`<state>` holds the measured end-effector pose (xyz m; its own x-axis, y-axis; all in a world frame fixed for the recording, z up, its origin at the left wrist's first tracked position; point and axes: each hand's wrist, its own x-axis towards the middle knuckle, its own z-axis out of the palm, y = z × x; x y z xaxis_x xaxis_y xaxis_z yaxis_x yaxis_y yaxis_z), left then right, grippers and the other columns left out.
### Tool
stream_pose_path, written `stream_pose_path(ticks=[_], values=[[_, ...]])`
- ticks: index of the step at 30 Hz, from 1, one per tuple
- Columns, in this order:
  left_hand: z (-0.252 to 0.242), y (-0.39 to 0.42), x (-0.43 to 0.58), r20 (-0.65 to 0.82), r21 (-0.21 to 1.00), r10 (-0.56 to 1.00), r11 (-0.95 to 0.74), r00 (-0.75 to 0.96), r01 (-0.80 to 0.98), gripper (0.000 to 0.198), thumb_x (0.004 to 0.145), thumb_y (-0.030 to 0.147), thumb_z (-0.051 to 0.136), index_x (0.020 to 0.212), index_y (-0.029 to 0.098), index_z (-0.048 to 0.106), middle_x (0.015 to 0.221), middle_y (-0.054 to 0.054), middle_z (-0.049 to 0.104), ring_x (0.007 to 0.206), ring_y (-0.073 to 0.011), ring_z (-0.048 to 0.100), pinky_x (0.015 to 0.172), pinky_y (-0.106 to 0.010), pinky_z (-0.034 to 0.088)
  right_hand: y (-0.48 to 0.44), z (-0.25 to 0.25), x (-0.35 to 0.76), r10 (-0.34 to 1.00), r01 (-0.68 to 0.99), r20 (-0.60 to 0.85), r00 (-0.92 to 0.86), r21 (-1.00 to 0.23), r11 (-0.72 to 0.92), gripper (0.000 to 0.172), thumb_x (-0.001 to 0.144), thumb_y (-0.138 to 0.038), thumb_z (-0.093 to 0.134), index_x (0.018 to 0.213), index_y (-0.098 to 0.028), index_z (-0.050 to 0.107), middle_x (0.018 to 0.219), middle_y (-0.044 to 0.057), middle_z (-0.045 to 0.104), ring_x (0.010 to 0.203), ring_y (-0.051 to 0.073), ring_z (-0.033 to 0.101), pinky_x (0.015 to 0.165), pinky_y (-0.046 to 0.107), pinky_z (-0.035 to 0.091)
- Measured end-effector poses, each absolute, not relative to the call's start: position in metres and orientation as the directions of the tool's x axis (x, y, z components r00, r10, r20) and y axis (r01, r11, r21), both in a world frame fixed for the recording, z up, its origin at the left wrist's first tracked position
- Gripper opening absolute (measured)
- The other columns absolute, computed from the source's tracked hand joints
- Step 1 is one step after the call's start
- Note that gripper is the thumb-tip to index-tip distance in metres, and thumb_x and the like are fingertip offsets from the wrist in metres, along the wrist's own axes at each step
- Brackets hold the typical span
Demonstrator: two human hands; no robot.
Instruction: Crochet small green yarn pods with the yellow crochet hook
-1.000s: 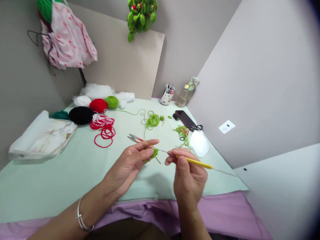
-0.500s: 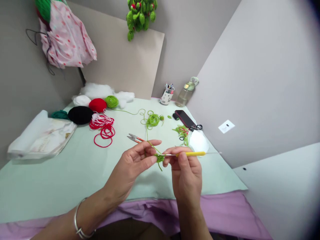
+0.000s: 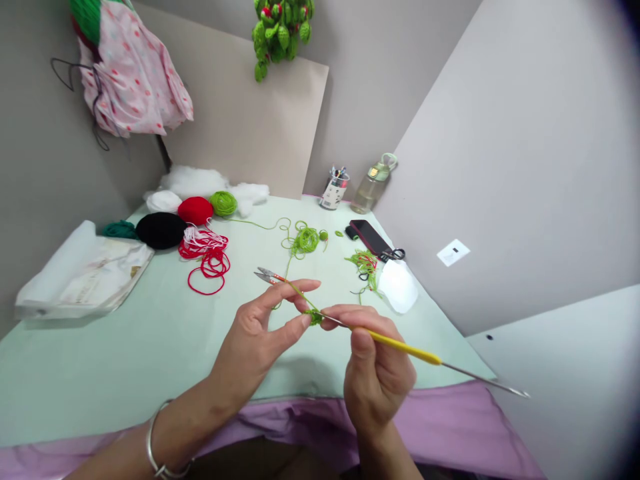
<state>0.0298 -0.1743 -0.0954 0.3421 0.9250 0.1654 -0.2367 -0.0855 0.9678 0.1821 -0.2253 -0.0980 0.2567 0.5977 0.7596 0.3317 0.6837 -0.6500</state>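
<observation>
Between the thumb and fingers of my left hand is a small green crochet piece. Green yarn runs over the raised index finger and back to a loose tangle on the table. My right hand grips a crochet hook by its yellow handle. Its metal tip meets the green piece, and its other thin metal end slants down to the right. Just beyond my left hand lie thread snips, their handles partly hidden by the fingers.
Red yarn, a black yarn ball and a green ball lie at left, near a plastic-wrapped packet. At right are a phone, yarn scraps and a white piece. A bottle and pen cup stand behind.
The hook has swung from nearly level to a slant, its rear end now lower and farther right. My right hand has turned with it; my left hand has shifted slightly left.
</observation>
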Motion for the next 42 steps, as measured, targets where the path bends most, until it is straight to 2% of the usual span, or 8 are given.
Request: stream_pose_path(ticks=[8, 12, 15, 21, 27, 32, 37, 42], values=[[-0.092, -0.174, 0.032, 0.168, 0.969, 0.939, -0.101, 0.3, -0.227, 0.029, 0.09, 0.028, 0.082, 0.117, 0.039, 0.083, 0.1, 0.002, 0.073, 0.117, -0.0224, 0.061, 0.116, -0.036, 0.034, -0.225, -0.105, 0.186, 0.53, 0.586, 0.845, 0.077, -0.468, 0.661, 0.031, 0.104, -0.007, 0.056, 0.124, -0.024, 0.073, 0.105, 0.007, 0.078, 0.096, 0.02, 0.075, 0.079, 0.035, 0.065], [-0.086, -0.177, 0.034, -0.037, 0.905, 0.911, 0.205, 0.412, -0.372, 0.042, 0.082, 0.037, 0.09, 0.123, 0.036, 0.082, 0.097, 0.001, 0.072, 0.107, -0.0223, 0.061, 0.109, -0.037, 0.039, -0.226, -0.113, 0.183, 0.439, 0.753, 0.899, 0.008, -0.294, 0.589, 0.041, 0.099, -0.005, 0.065, 0.129, -0.03, 0.076, 0.114, 0.008, 0.074, 0.101, 0.022, 0.075, 0.078, 0.035, 0.066], [-0.084, -0.176, 0.033, -0.157, 0.769, 0.826, 0.446, 0.541, -0.458, 0.047, 0.08, 0.04, 0.089, 0.125, 0.03, 0.081, 0.092, -0.001, 0.07, 0.097, -0.0206, 0.06, 0.099, -0.036, 0.042, -0.227, -0.112, 0.182, 0.509, 0.603, 0.85, 0.137, -0.479, 0.638, 0.038, 0.102, -0.007, 0.061, 0.126, -0.031, 0.077, 0.107, 0.006, 0.076, 0.096, 0.021, 0.075, 0.074, 0.035, 0.065], [-0.085, -0.174, 0.034, -0.108, 0.826, 0.867, 0.351, 0.487, -0.441, 0.035, 0.082, 0.034, 0.086, 0.116, 0.028, 0.085, 0.094, -0.001, 0.072, 0.095, -0.0184, 0.057, 0.095, -0.032, 0.042, -0.219, -0.099, 0.183, 0.747, 0.013, 0.581, 0.323, -0.792, 0.611, 0.022, 0.107, -0.023, 0.059, 0.104, -0.027, 0.08, 0.089, 0.002, 0.073, 0.072, 0.014, 0.069, 0.063, 0.029, 0.06], [-0.089, -0.18, 0.039, -0.04, 0.889, 0.908, 0.223, 0.416, -0.4, 0.035, 0.082, 0.035, 0.091, 0.117, 0.034, 0.085, 0.101, 0.0, 0.074, 0.106, -0.0203, 0.062, 0.102, -0.033, 0.043, -0.215, -0.105, 0.177, 0.666, 0.306, 0.698, 0.263, -0.715, 0.629, 0.027, 0.104, -0.014, 0.062, 0.114, -0.03, 0.08, 0.102, 0.004, 0.08, 0.091, 0.019, 0.074, 0.071, 0.03, 0.063], [-0.089, -0.174, 0.043, -0.152, 0.74, 0.835, 0.451, 0.53, -0.499, 0.036, 0.078, 0.036, 0.094, 0.112, 0.027, 0.086, 0.094, -0.002, 0.075, 0.098, -0.0182, 0.064, 0.101, -0.033, 0.046, -0.219, -0.11, 0.18, 0.487, 0.635, 0.865, 0.121, -0.444, 0.631, 0.036, 0.098, -0.006, 0.068, 0.12, -0.031, 0.08, 0.112, 0.008, 0.078, 0.099, 0.023, 0.076, 0.08, 0.037, 0.065], [-0.089, -0.167, 0.036, -0.151, 0.735, 0.843, 0.445, 0.516, -0.512, 0.025, 0.08, 0.033, 0.091, 0.104, 0.025, 0.088, 0.098, -0.002, 0.074, 0.096, -0.017, 0.065, 0.1, -0.033, 0.047, -0.217, -0.099, 0.188, 0.677, 0.225, 0.65, 0.346, -0.758, 0.613, 0.023, 0.105, -0.016, 0.06, 0.107, -0.027, 0.08, 0.085, 0.002, 0.073, 0.072, 0.016, 0.069, 0.064, 0.031, 0.06], [-0.09, -0.173, 0.035, -0.004, 0.916, 0.905, 0.174, 0.426, -0.361, 0.032, 0.085, 0.032, 0.088, 0.117, 0.034, 0.085, 0.092, 0.001, 0.072, 0.096, -0.0171, 0.062, 0.101, -0.033, 0.045, -0.212, -0.099, 0.186, 0.764, 0.044, 0.582, 0.279, -0.802, 0.595, 0.016, 0.104, -0.025, 0.066, 0.103, -0.027, 0.082, 0.095, 0.004, 0.078, 0.081, 0.016, 0.072, 0.069, 0.029, 0.061]])
